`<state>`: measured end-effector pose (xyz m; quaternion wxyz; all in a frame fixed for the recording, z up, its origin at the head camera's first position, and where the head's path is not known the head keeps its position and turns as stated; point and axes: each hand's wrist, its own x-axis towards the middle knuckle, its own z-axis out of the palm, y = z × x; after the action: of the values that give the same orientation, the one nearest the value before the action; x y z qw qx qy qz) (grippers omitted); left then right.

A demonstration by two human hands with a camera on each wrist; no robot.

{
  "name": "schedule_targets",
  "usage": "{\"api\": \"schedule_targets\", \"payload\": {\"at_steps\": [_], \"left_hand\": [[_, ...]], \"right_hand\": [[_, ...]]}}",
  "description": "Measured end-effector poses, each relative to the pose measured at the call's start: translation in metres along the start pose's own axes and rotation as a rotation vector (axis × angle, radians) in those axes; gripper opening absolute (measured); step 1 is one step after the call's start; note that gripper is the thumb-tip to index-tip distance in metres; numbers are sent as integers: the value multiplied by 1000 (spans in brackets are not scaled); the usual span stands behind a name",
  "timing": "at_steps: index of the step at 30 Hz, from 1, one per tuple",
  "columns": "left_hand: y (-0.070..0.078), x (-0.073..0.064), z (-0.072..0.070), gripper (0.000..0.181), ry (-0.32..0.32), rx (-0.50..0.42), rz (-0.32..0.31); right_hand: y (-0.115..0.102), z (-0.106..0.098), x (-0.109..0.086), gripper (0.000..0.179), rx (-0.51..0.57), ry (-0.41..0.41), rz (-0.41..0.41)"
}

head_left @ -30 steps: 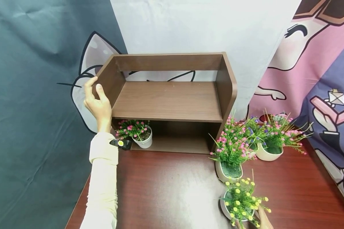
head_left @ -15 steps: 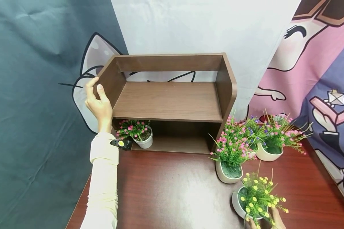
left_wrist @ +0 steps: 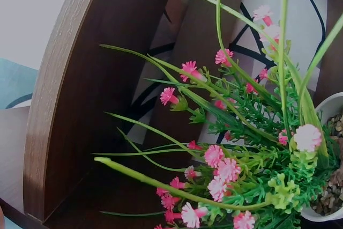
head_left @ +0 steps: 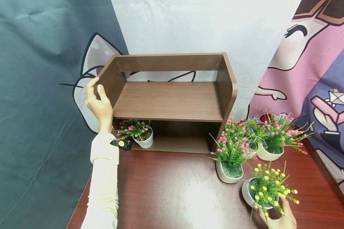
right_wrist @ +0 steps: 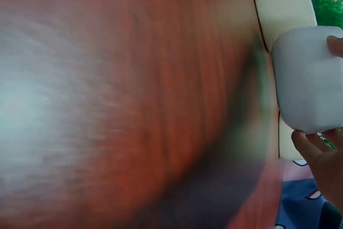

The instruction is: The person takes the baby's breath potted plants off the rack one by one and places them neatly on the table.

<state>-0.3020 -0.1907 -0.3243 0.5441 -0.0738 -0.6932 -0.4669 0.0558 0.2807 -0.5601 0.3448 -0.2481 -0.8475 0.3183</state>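
My left hand (head_left: 98, 106) grips the front edge of the left side panel of a brown two-tier shelf (head_left: 167, 100), the thumb on the inner side. Under it, in the lower compartment, a white pot (head_left: 144, 140) holds pink flowers (left_wrist: 225, 170). At the lower right my right hand (head_left: 283, 218) holds a white pot of yellow flowers (head_left: 268, 187), thumb and fingers on opposite sides. The right wrist view shows this smooth pot (right_wrist: 308, 79) between thumb and fingers; whether it touches the table cannot be told.
Beside the shelf's right side stands an oval pot of pink flowers (head_left: 230, 173). Behind it are blue flowers (head_left: 253, 130) and another white pot (head_left: 270, 154) with pink flowers. The reddish table (head_left: 166, 184) runs in front. Printed cloth (head_left: 189, 28) hangs behind.
My right hand has moved right and a little away from me with the yellow-flowered pot, and more of the hand shows. The left hand keeps its place on the shelf.
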Motion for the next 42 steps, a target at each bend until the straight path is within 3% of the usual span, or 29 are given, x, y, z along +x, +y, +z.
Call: {"api": "schedule_targets", "payload": {"at_steps": [3, 10, 19, 28, 32, 35, 42], "left_hand": [[-2, 0, 0, 22, -3, 1, 1], [-4, 1, -1, 22, -7, 3, 21], [-2, 1, 3, 21, -16, 4, -8], [27, -1, -1, 20, -1, -19, -20], [32, -1, -2, 20, -4, -23, -9], [28, -1, -1, 20, -1, -26, -1], [0, 1, 3, 20, -10, -7, -7]], "right_hand": [[-12, -1, 11, 73, -18, -10, 29], [-11, 7, 30, 79, -12, -77, 68], [-7, 14, 43, 84, -3, -107, 110], [-5, 24, 52, 86, 29, -104, 94], [-6, 26, 54, 86, 30, -106, 106], [-7, 29, 56, 86, 38, -115, 110], [-11, 36, 63, 84, 29, -164, 59]]}}
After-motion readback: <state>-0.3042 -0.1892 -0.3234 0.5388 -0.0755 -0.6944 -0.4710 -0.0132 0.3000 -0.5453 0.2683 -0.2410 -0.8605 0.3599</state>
